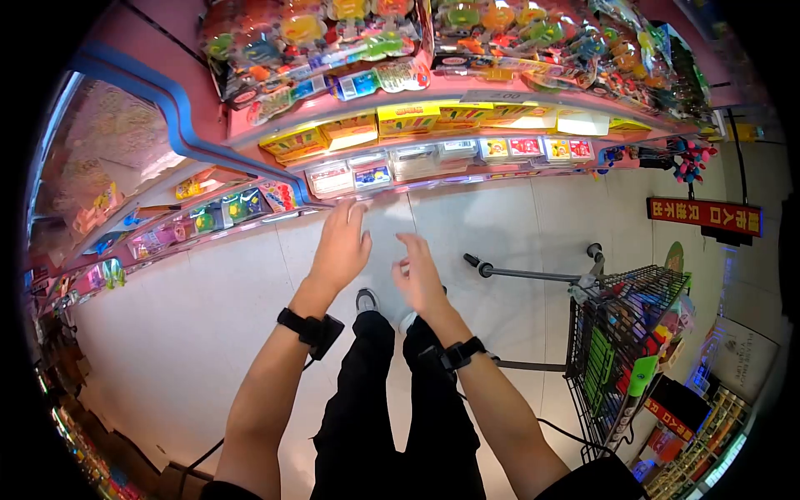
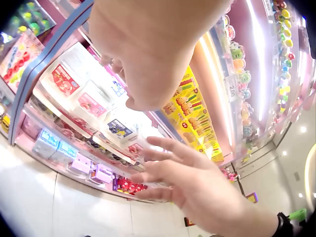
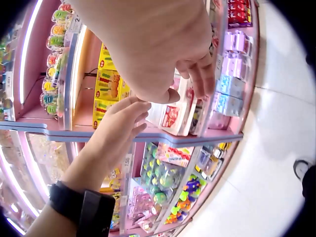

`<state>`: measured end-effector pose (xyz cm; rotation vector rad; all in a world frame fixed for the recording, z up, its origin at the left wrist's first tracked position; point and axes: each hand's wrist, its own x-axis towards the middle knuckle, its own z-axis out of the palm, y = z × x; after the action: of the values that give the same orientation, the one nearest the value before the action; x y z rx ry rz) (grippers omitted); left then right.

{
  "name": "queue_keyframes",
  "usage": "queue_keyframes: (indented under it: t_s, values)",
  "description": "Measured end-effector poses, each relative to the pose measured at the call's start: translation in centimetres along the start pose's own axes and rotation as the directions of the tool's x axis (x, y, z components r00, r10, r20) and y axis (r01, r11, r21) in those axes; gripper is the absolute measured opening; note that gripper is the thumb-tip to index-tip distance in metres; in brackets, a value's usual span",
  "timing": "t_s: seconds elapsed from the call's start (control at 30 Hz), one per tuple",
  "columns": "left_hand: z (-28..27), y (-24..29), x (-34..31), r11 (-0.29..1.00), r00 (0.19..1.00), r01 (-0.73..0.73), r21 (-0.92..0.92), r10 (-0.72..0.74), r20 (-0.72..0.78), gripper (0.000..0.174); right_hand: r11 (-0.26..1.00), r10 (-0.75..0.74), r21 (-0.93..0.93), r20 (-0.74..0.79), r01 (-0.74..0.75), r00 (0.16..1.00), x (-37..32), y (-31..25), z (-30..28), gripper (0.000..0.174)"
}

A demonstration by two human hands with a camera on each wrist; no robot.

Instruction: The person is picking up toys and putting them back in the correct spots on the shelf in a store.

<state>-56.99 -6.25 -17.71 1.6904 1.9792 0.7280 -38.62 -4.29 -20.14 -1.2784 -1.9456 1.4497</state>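
Observation:
Both hands are held out before a shop shelf, with nothing seen in their grasp. My left hand is nearer the shelf, its fingertips overlapping the lower edge by the clear plastic boxes. A little lower and to its right is my right hand, fingers loosely bent. In the left wrist view the right hand has its fingers spread in front of white boxes with red and blue labels. The left hand reaches towards the same boxes in the right wrist view, where the right hand hides part of them.
Yellow cartons line the shelf above the clear boxes, and colourful blister-packed items hang higher. A blue divider separates the left shelving. To the right stands a black wire shopping cart with goods inside, on the pale tiled floor.

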Motion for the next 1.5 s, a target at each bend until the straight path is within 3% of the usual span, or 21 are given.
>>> queue_keyframes:
  t_s: [0.07, 0.13, 0.2, 0.33, 0.4, 0.47, 0.53, 0.6, 0.7, 0.83, 1.07, 1.17, 1.27, 1.4, 1.5]
  values:
    - [-0.5, 1.4, -4.6, 1.000, 0.995, 0.025, -0.011, -0.024, 0.092, 0.038, 0.983, 0.143, 0.102, 0.077, -0.150, 0.987, -4.9, -3.0, 1.8, 0.049]
    - [-2.2, 2.9, -8.7, 0.984, 0.974, 0.014, -0.175, 0.026, 0.223, 0.036, 0.982, 0.096, 0.154, 0.111, -0.112, 0.989, -9.0, -6.0, 3.6, 0.048]
    - [-4.9, 4.6, -12.1, 0.975, 0.952, 0.040, -0.221, 0.030, 0.304, 0.034, 0.981, 0.163, 0.059, 0.282, -0.187, 0.946, -12.0, -8.6, 3.7, 0.050]
    - [-13.3, 7.3, -16.7, 0.986, 0.952, 0.075, -0.149, -0.026, 0.305, 0.037, 0.981, 0.100, -0.192, 0.431, -0.017, 0.897, -14.0, -14.0, -0.7, 0.046]
    - [-16.6, 7.0, -17.6, 0.993, 0.936, 0.108, -0.054, -0.084, 0.342, 0.039, 0.975, -0.017, -0.202, 0.323, 0.087, 0.946, -13.5, -15.2, -3.4, 0.042]
    - [-20.7, 8.1, -16.9, 0.986, 0.950, 0.158, 0.051, -0.166, 0.264, 0.041, 0.952, 0.097, -0.304, 0.225, -0.025, 0.970, -12.6, -19.1, -6.6, 0.040]
    - [-23.6, 8.7, -16.3, 0.986, 0.978, 0.168, 0.005, -0.167, 0.127, 0.040, 0.960, -0.014, -0.274, 0.158, 0.058, 0.987, -11.7, -20.2, -9.0, 0.040]
    - [-26.0, 9.1, -15.9, 0.995, 0.997, 0.074, -0.066, -0.073, 0.008, 0.040, 0.961, 0.048, -0.277, 0.123, -0.012, 0.991, -11.7, -24.0, -10.4, 0.039]
    - [-28.3, 9.9, -16.1, 0.994, 0.994, 0.105, -0.031, -0.106, -0.030, 0.039, 0.953, 0.012, -0.302, 0.135, 0.030, 0.991, -11.2, -26.7, -10.5, 0.039]
    - [-28.4, 9.7, -17.3, 0.997, 0.990, 0.059, -0.049, -0.064, -0.124, 0.041, 0.954, -0.013, -0.293, 0.182, 0.067, 0.983, -10.9, -28.1, -8.5, 0.040]
    - [-25.7, 10.3, -16.4, 0.991, 0.982, 0.119, 0.058, -0.126, 0.140, 0.045, 0.948, -0.001, -0.314, 0.171, 0.056, 0.985, -11.7, -28.2, -9.2, 0.044]
    - [-24.1, 13.3, -12.6, 0.989, 0.946, 0.013, 0.150, -0.061, 0.319, 0.047, 0.954, -0.029, -0.297, 0.011, 0.031, 1.000, -13.9, -27.5, -13.2, 0.042]
    - [-21.3, 17.0, -7.9, 0.975, 0.901, -0.208, 0.073, 0.162, 0.401, 0.046, 0.958, -0.029, -0.287, -0.207, -0.032, 0.978, -17.8, -24.6, -17.9, 0.040]
    - [-17.4, 23.2, -3.7, 0.879, 0.781, -0.476, -0.003, 0.424, 0.458, 0.043, 0.963, 0.149, -0.127, -0.481, -0.236, 0.864, -25.7, -22.4, -22.7, 0.035]
    - [-14.6, 28.0, -3.1, 0.823, 0.685, -0.563, -0.071, 0.513, 0.516, 0.041, 0.943, 0.245, -0.050, -0.562, -0.328, 0.790, -30.2, -20.0, -24.3, 0.033]
